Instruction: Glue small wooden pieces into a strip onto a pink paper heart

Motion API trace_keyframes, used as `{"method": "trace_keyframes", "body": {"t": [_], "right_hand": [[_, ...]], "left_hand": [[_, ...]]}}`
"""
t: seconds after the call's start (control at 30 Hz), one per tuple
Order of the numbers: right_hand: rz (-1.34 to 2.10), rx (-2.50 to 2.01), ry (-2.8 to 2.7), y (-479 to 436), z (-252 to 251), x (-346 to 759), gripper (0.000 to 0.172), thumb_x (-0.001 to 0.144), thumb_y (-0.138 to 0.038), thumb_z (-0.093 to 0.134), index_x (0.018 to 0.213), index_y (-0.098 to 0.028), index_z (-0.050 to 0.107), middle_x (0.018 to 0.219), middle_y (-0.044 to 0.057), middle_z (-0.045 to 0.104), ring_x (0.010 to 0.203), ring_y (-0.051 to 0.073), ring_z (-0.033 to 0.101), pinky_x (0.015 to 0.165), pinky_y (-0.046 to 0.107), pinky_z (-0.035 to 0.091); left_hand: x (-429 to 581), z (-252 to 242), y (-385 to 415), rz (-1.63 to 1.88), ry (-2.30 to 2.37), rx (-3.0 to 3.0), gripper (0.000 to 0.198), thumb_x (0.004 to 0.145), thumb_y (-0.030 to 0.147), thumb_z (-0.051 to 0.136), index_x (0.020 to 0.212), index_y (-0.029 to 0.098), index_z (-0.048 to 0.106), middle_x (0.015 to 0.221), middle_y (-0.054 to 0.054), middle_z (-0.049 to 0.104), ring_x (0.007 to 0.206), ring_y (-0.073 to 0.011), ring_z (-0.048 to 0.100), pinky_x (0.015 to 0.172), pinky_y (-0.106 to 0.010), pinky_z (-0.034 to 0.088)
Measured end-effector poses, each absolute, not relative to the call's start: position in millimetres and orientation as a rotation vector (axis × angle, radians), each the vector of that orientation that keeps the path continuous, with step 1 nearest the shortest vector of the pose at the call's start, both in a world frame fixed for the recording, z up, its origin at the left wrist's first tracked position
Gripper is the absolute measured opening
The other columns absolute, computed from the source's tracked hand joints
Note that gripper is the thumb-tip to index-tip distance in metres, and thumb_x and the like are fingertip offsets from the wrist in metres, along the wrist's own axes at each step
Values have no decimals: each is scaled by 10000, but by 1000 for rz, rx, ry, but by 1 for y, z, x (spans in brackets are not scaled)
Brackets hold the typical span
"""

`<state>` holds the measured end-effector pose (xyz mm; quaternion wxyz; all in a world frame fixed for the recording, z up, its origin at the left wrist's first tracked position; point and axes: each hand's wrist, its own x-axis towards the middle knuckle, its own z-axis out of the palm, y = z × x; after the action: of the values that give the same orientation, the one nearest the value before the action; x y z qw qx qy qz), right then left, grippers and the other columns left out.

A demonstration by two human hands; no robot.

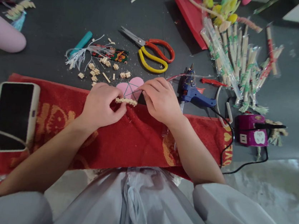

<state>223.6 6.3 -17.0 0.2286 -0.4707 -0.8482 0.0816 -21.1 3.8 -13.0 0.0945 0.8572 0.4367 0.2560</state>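
Observation:
Between the thumb and fingers of my left hand [103,105] is a beige carved strip [126,101] made up of small woody pieces. My right hand [161,99] pinches a thin dark green cord [132,89], which runs in a loop from the strip across a pink heart-shaped piece [135,82]. The heart lies just beyond the strip, at the edge of the red towel [130,142]. Small beige wooden pieces [93,69] are scattered past my left hand. A blue glue gun [195,92] lies to the right of my right hand.
Scissors [156,53] with red and yellow handles lie farther back, near white threads [82,54]. A phone [14,116] is on the left. Several wrapped sticks [231,55] and a purple power socket [252,130] with a black cable are on the right.

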Motion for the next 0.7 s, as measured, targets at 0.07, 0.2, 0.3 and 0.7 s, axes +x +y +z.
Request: {"method": "trace_keyframes", "body": {"t": [0.07,0.2,0.3,0.7], "right_hand": [[208,-1303,-2307,8,-19,225,431,1100,-170,374,1186,-183,796,1179,141,802,1166,311,657,1041,472,529],[172,-1359,-2242,10,-22,229,465,1033,-78,365,1199,-181,787,1163,142,792,1147,309,650,1056,482,534],[174,-1368,-2211,12,-24,230,462,1016,-65,373,1195,-199,777,1151,132,782,1137,304,644,1061,484,535],[364,-907,-2182,8,-14,228,302,1117,-427,555,1164,-195,743,1025,82,790,981,247,688,957,442,536]], "left_hand": [[-20,-14,5,783,1251,2556,131,998,336,546,906,262,605,833,-40,759,793,-255,717,826,-476,591],[-17,-18,6,811,1158,2571,148,980,317,528,900,242,627,923,-50,805,871,-260,761,868,-449,610],[-15,-19,6,801,1113,2539,182,993,316,522,899,232,653,976,-68,822,975,-284,791,961,-464,625],[-15,-20,2,1026,1181,2388,162,1099,328,580,1170,243,699,1131,-57,813,1051,-239,769,971,-384,614]]}}
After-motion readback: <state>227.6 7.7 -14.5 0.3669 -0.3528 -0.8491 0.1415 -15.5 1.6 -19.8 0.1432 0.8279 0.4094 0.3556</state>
